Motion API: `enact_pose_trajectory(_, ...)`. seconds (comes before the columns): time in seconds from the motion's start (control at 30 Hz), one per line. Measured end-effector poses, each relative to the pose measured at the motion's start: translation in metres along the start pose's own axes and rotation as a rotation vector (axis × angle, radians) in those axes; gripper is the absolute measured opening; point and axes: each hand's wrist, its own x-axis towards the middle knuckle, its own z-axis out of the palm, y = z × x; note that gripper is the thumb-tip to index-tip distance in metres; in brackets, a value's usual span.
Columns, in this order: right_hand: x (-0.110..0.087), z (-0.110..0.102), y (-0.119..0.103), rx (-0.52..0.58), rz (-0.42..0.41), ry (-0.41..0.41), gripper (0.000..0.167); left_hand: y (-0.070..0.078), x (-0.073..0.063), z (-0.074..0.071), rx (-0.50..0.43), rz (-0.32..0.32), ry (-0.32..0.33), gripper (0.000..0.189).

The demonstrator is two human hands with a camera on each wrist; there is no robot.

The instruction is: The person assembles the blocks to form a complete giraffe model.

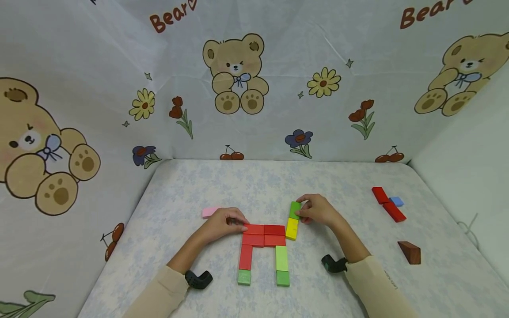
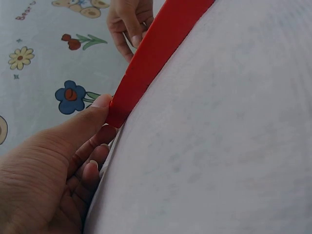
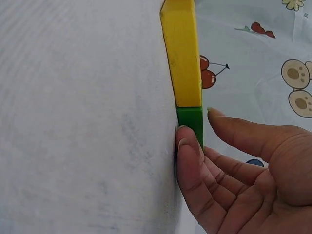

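Several flat blocks form a joined figure on the table. My left hand is at its upper left corner, thumb and fingertips on the end of a red block; the left wrist view shows the thumb against that end. A second red block adjoins on the right. To the right, my right hand holds a green block by its far part. End to end with it lies a yellow block. The right wrist view shows a finger covering part of the green block.
Below the red blocks run two legs: a red block with a green block, and a light green block with another green one. A pink block lies left. Red blocks, a blue block and a brown wedge lie right.
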Motion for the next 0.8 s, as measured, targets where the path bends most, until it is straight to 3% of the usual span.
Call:
enact_pose_trajectory(0.17,-0.006,-0.019,0.002,-0.032,0.013,0.066,0.05,0.0,-0.001,0.0,0.004,0.0,-0.004,0.014)
enact_pose_trajectory(0.4,-0.027,-0.083,0.016,-0.132,-0.077,0.235,0.049,0.001,0.0,0.0,0.021,-0.002,-0.001,0.014)
enact_pose_trajectory(0.6,-0.039,-0.136,0.052,-0.315,-0.114,0.3,0.047,0.001,0.0,0.0,0.021,0.004,-0.004,0.013)
enact_pose_trajectory(0.8,-0.04,-0.175,0.093,-0.388,-0.055,0.284,0.049,0.004,-0.001,-0.001,0.018,0.032,0.0,0.015)
